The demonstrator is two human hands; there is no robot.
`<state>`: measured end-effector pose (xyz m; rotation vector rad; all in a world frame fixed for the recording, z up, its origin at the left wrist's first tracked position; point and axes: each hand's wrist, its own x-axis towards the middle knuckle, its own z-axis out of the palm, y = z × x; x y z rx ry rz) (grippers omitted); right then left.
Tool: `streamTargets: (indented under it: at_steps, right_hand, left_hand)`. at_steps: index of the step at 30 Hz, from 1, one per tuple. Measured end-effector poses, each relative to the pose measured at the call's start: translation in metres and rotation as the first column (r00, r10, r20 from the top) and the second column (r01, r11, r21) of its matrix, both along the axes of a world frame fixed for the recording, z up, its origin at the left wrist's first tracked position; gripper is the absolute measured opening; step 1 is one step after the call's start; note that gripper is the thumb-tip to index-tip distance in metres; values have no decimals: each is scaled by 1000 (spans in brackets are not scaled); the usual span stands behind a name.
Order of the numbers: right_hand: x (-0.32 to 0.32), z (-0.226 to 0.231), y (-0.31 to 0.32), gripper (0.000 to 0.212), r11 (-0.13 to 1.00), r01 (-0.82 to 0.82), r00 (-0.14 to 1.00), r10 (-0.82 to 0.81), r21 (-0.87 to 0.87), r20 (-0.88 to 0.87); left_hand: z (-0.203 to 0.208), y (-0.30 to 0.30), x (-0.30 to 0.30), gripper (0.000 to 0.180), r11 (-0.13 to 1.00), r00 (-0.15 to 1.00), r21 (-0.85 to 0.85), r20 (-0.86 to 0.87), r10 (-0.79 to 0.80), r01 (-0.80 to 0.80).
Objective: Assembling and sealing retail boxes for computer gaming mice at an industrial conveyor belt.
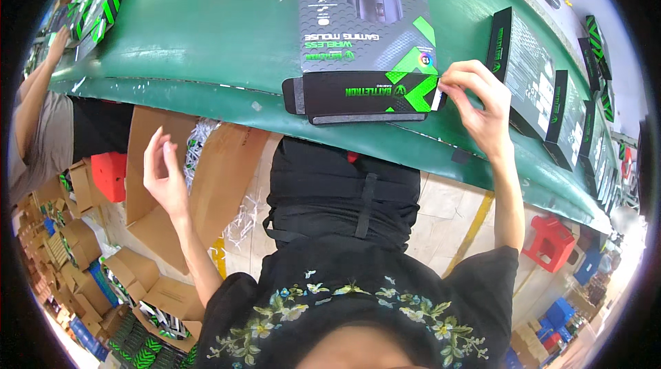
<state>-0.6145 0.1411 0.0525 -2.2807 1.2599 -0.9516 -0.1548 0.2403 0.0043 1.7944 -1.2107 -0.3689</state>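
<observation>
A black, grey and green computer mouse box [368, 49] lies on the green table in front of me, mouse picture up. Its near end has flaps sticking out, one at the left and one along the front. At the right corner of that end, my right hand [482, 104] pinches the side flap between thumb and fingers. A small white patch [436, 99] shows beside the fingertips; I cannot tell whether it is a sticker or part of the flap. My left hand [164, 173] hovers over an open cardboard carton, fingers loosely bent and apart, holding nothing.
Several similar boxes [523, 73] stand in a row along the table's right side. The open carton [227, 176] below the table's edge holds white paper strips. At the far left a co-worker's arm [43, 83] reaches to another box [103, 14]. A red stool [551, 244] stands at right.
</observation>
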Motion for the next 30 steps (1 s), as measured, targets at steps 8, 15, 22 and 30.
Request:
streamTargets:
  at_steps: [8,15,22,30]
  right_hand:
    - [2,5,3,16,998,39,996,-43,-52,-76]
    - [-3,-4,8,17,990,61,995,-71,-124,-76]
    - [-2,3,4,16,997,38,996,-44,-70,-74]
    - [-6,16,-3,15,983,-16,991,40,182,-127]
  left_hand:
    - [31,-28,-87,27,892,890,-15,89,-448,451]
    - [23,-39,-115,30,843,830,-50,-150,-537,536]
    - [33,-39,-134,42,827,799,39,-286,-529,561]
    - [24,-44,-142,45,813,788,-22,-236,-569,581]
